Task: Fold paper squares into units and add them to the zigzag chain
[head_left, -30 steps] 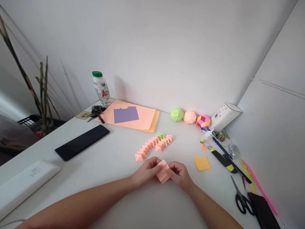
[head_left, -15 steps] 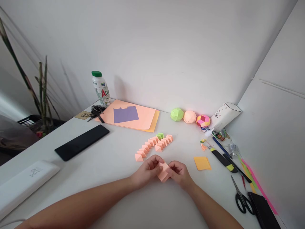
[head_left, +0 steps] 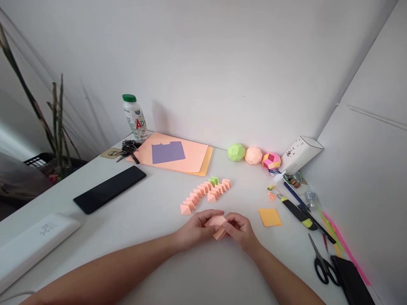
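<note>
Between my two hands is a folded piece of peach paper (head_left: 215, 221), low over the front middle of the table. My left hand (head_left: 195, 228) grips its left side, thumb in front and fingers behind. On the right side, my right hand (head_left: 240, 231) pinches it between thumb and fingers. Fingers cover part of the folds. Just beyond my hands, several folded peach paper units (head_left: 193, 198) stand in two curved rows, with green folded units (head_left: 214, 180) at the far end.
A stack of yellow-orange paper squares (head_left: 269, 217) lies to the right, near a utility knife (head_left: 297, 212) and scissors (head_left: 322, 262). Paper balls (head_left: 253, 155) line the wall. Left are a black phone-like slab (head_left: 110, 189), coloured sheets (head_left: 193, 156) and a bottle (head_left: 135, 116).
The peach paper has turned in my hands and now shows a broader, flatter face toward the left. My left fingers have straightened across its far edge. Other things look the same.
</note>
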The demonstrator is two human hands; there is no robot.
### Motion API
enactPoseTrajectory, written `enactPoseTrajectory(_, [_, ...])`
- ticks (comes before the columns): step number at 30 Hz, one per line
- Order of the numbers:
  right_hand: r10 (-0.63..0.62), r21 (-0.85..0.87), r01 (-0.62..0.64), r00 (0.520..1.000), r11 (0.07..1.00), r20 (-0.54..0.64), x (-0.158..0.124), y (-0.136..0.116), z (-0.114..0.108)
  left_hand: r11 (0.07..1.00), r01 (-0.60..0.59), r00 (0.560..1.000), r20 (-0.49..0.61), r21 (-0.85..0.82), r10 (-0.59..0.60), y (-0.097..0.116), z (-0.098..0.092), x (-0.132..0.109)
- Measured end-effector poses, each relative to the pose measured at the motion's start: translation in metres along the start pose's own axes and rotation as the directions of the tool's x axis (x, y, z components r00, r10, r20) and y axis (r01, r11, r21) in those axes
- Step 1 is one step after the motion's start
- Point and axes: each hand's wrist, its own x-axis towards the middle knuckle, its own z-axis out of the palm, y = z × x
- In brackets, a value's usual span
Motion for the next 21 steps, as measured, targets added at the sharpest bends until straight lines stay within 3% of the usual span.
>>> enactPoseTrajectory(4, [-0.003,0.003,0.003,1.0,1.0,-0.004,-0.001,0.0,0.001,0.997,0.009,1.0,0.024,-0.075,-0.007,0.002,0.0,-0.001])
enactPoseTrajectory(10, [0.002,-0.005,-0.002,0.999,1.0,-0.034,0.0,-0.002,0.002,0.998,0.035,0.999,-0.016,-0.057,-0.036,0.005,0.001,-0.002])
enactPoseTrajectory(17, [0.014,0.001,-0.014,0.998,1.0,-0.06,-0.001,0.0,0.001,0.977,-0.022,0.999,-0.038,0.211,0.031,0.008,0.009,-0.002])
enactPoseTrajectory(21, [0.022,-0.024,-0.025,0.996,0.999,-0.088,-0.001,0.003,0.001,0.958,-0.042,0.998,-0.037,0.284,0.054,0.009,0.012,-0.003])
